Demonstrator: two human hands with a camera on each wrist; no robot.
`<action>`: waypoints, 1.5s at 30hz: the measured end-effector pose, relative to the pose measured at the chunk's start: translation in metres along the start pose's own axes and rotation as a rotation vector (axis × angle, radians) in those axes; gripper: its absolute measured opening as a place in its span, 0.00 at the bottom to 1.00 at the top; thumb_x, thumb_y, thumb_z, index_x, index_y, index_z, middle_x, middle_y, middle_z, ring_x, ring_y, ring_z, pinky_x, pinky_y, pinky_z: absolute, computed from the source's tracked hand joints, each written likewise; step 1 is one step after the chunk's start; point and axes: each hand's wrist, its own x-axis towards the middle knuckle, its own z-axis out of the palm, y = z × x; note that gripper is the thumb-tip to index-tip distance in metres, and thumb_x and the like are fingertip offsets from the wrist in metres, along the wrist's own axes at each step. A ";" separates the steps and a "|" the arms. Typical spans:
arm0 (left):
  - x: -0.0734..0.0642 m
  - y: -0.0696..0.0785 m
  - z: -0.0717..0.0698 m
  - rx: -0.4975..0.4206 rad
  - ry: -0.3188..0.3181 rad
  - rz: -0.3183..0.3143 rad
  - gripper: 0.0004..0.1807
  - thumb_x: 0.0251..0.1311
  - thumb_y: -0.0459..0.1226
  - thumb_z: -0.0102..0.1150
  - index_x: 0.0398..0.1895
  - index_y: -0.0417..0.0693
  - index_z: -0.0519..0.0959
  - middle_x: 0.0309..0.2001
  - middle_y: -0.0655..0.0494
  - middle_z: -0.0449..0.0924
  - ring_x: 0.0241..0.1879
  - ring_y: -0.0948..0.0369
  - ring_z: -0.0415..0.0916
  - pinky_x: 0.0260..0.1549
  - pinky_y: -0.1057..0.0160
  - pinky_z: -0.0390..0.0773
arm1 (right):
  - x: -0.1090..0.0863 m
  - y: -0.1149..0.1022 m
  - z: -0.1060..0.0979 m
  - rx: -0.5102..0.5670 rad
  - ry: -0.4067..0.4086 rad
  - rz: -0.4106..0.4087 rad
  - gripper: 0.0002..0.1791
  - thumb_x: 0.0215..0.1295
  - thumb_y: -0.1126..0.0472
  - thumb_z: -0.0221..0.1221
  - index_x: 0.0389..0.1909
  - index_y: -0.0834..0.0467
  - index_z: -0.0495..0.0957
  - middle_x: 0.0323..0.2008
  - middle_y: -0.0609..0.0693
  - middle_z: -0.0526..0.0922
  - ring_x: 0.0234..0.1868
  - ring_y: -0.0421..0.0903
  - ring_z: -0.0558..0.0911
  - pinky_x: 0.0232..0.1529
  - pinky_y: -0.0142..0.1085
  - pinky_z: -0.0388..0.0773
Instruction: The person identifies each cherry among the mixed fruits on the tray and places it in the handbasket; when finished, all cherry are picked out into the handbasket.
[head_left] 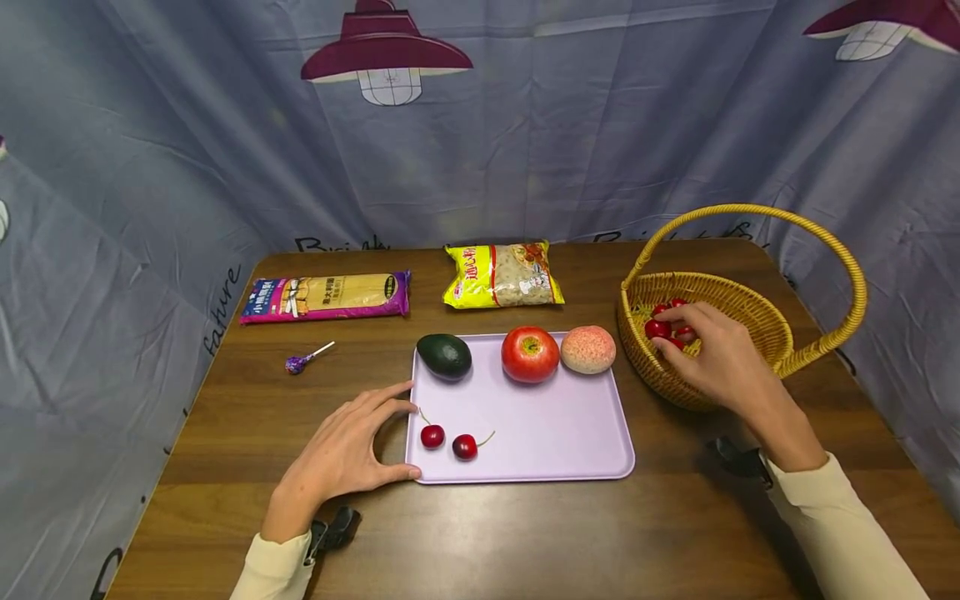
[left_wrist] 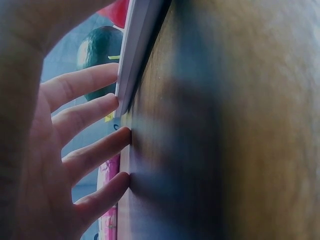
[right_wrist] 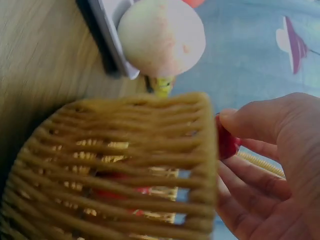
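My left hand (head_left: 341,454) rests at the left side of a lilac tray (head_left: 532,433), fingers spread, with fingertips and thumb at its rim. On the tray are two dark red cherries (head_left: 465,447) with stems, an avocado (head_left: 444,357), a red apple (head_left: 530,354) and a peach (head_left: 588,349). My right hand (head_left: 723,358) reaches over the wicker basket (head_left: 750,317), which holds several red cherries. In the right wrist view, a cherry (right_wrist: 227,137) is pinched between thumb and fingers beside the basket's rim.
Behind the tray lie a yellow bag of pasta (head_left: 504,276) and a long purple noodle pack (head_left: 326,297). A lollipop (head_left: 307,358) lies left of the tray. The basket's tall handle (head_left: 843,258) arches over the right side. A grey curtain (head_left: 510,167) hangs behind the table.
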 end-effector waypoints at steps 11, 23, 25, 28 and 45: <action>-0.001 -0.001 0.001 0.006 0.020 0.013 0.44 0.48 0.71 0.77 0.65 0.62 0.81 0.81 0.61 0.66 0.72 0.50 0.73 0.62 0.35 0.78 | 0.000 0.019 0.007 -0.004 -0.118 0.054 0.22 0.54 0.69 0.79 0.49 0.63 0.85 0.40 0.61 0.86 0.37 0.57 0.86 0.37 0.56 0.84; -0.001 -0.001 0.002 -0.001 0.012 -0.001 0.44 0.48 0.72 0.76 0.66 0.63 0.81 0.81 0.61 0.66 0.72 0.50 0.73 0.63 0.34 0.77 | 0.000 0.033 0.018 0.018 -0.206 0.045 0.21 0.53 0.70 0.79 0.48 0.62 0.85 0.41 0.60 0.86 0.36 0.55 0.87 0.39 0.57 0.85; -0.001 -0.001 0.002 -0.001 0.009 -0.001 0.44 0.49 0.72 0.76 0.66 0.63 0.81 0.81 0.61 0.66 0.72 0.50 0.73 0.63 0.34 0.77 | 0.000 0.034 0.019 0.018 -0.219 0.048 0.21 0.54 0.70 0.79 0.48 0.63 0.85 0.41 0.60 0.86 0.36 0.55 0.87 0.38 0.57 0.85; -0.001 -0.001 0.001 -0.001 0.001 -0.005 0.45 0.48 0.72 0.76 0.66 0.63 0.81 0.81 0.61 0.66 0.73 0.50 0.72 0.64 0.35 0.76 | 0.001 0.036 0.019 0.009 -0.234 0.052 0.20 0.54 0.69 0.79 0.48 0.62 0.85 0.40 0.60 0.85 0.36 0.55 0.87 0.39 0.57 0.85; -0.001 -0.001 0.001 0.005 0.014 0.003 0.45 0.47 0.72 0.77 0.66 0.62 0.81 0.81 0.61 0.66 0.73 0.50 0.72 0.64 0.35 0.76 | -0.002 0.044 0.020 0.002 -0.296 0.107 0.18 0.57 0.69 0.77 0.47 0.64 0.85 0.42 0.63 0.84 0.38 0.58 0.87 0.41 0.58 0.85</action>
